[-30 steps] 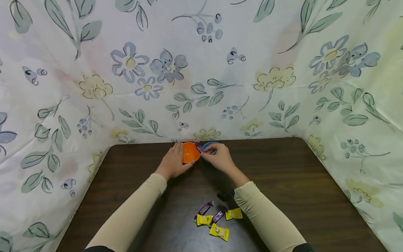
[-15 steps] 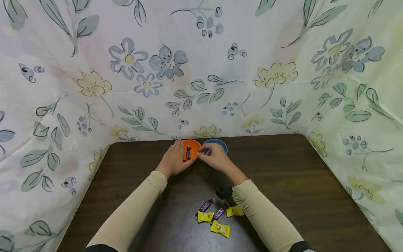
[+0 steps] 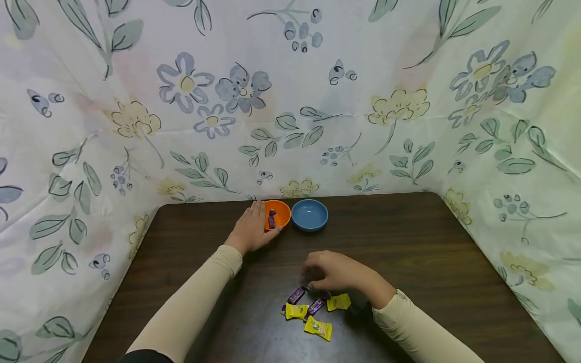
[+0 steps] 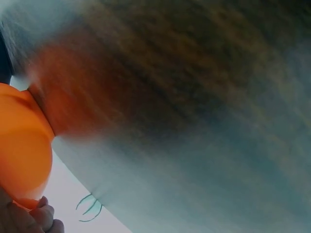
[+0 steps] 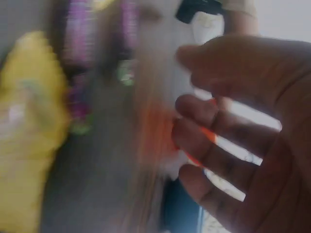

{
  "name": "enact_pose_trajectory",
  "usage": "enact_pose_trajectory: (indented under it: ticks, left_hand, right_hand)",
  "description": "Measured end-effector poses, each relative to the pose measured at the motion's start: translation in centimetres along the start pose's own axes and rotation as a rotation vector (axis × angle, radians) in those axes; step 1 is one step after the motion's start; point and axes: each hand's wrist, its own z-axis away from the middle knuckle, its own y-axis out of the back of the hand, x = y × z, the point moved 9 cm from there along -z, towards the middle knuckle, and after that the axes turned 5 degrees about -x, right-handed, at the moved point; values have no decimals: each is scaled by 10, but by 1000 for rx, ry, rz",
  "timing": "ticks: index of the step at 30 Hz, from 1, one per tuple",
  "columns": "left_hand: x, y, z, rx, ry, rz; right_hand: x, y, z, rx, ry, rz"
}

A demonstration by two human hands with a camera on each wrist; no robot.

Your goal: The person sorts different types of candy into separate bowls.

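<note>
My left hand (image 3: 249,229) holds the orange bowl (image 3: 283,216) at the back of the table, fingers along its left side and thumb across its front. A purple-wrapped candy (image 3: 272,220) lies inside that bowl. My right hand (image 3: 340,275) hovers over the loose candies with fingers loosely bent and nothing in them. Below its thumb are purple-wrapped candies (image 3: 316,306) and a yellow-wrapped candy (image 3: 338,302). In the right wrist view another yellow candy (image 5: 29,131) appears large and blurred beside the spread fingers.
A blue bowl (image 3: 310,216) stands right of the orange one, close beside it. More yellow candies (image 3: 318,328) lie nearer the front of the dark wooden table (image 3: 408,242). Flower-printed cloth (image 3: 299,151) hangs behind the table and along its sides.
My right hand let a purple candy drop into the orange bowl, then came back toward the loose candies, uncovering the blue bowl. The left hand stayed on the orange bowl.
</note>
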Motion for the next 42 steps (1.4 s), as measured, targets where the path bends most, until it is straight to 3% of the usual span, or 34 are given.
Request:
enact_pose_trajectory:
  ticks: [3, 8, 20, 35, 42]
  left_hand:
    - [0, 0, 0, -5, 3, 4]
    - [1, 1, 1, -4, 5, 10]
    - [1, -1, 0, -8, 7, 8]
    - [1, -1, -2, -13, 17, 11]
    - [0, -1, -2, -13, 18, 7]
  right_hand:
    - [-2, -10, 11, -29, -31, 76]
    - [-3, -23, 21, -65, -41, 71]
    - [-6, -36, 26, -63, -52, 189]
    - [-16, -38, 27, -28, -9, 248]
    - [-17, -29, 29, 31, -9, 324]
